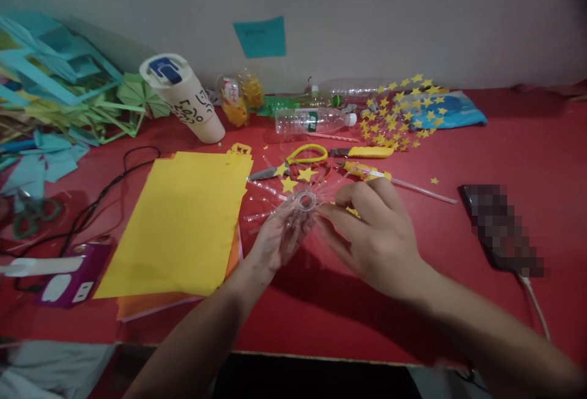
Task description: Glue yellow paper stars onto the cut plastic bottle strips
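A clear plastic bottle top [306,201], its ring-shaped mouth facing up and thin clear strips spreading out around it, is held over the red table. My left hand [277,234] is wrapped round its lower left side. My right hand [378,234] is at its right side, thumb and fingers drawn together near a strip; what they pinch is too small to make out. Yellow paper stars [307,174] show on the strips just beyond the mouth. Scissors with a yellow and red handle [308,153] lie behind the bottle top, partly seen through the strips.
Yellow paper sheets [178,222] lie left of my hands. Behind are a white tumbler [186,99], a clear bottle [314,121], a yellow cutter [367,152] and a star-covered piece [398,115]. A phone [502,228] is at right; a purple power strip [76,274] and green-handled scissors [34,212] at left.
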The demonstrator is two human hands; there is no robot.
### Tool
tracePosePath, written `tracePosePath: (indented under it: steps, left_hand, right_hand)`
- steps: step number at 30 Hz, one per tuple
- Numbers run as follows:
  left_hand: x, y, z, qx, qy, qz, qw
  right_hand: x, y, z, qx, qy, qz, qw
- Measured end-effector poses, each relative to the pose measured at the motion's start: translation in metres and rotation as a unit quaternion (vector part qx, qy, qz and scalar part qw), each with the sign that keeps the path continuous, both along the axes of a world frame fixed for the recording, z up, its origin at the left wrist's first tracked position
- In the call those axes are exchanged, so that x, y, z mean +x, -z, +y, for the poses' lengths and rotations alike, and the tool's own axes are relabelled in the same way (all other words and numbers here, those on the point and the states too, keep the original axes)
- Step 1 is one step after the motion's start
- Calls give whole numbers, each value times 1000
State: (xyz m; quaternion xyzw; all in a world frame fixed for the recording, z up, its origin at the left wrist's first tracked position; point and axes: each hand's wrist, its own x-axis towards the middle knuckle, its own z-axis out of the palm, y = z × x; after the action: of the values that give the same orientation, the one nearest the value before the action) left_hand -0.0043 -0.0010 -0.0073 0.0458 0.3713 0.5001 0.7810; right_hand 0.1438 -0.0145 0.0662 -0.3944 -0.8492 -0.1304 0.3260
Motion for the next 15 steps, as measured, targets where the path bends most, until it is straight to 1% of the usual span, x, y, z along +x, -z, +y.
tracePosePath:
  steps: [2, 4, 7, 12, 15]
  left_hand:
    - [-1, 1, -1, 13, 3, -7, 1000]
    - [-2, 2, -2, 26, 1, -8, 1000]
    - [-2, 3, -2, 36, -1, -2, 999]
    - [-1, -1, -2, 11, -5, -8, 1000]
    - [1, -2, -2, 19, -7, -11, 1000]
  right_hand:
    - [-4, 9, 2, 14, 42, -4, 999]
    - [-6, 14, 2, 10, 58, 1, 998]
    - [-7, 16, 2, -13, 54, 15, 998]
    - [-8, 18, 4, -47, 42, 34, 997]
    - [-7, 18, 6, -43, 29, 42, 998]
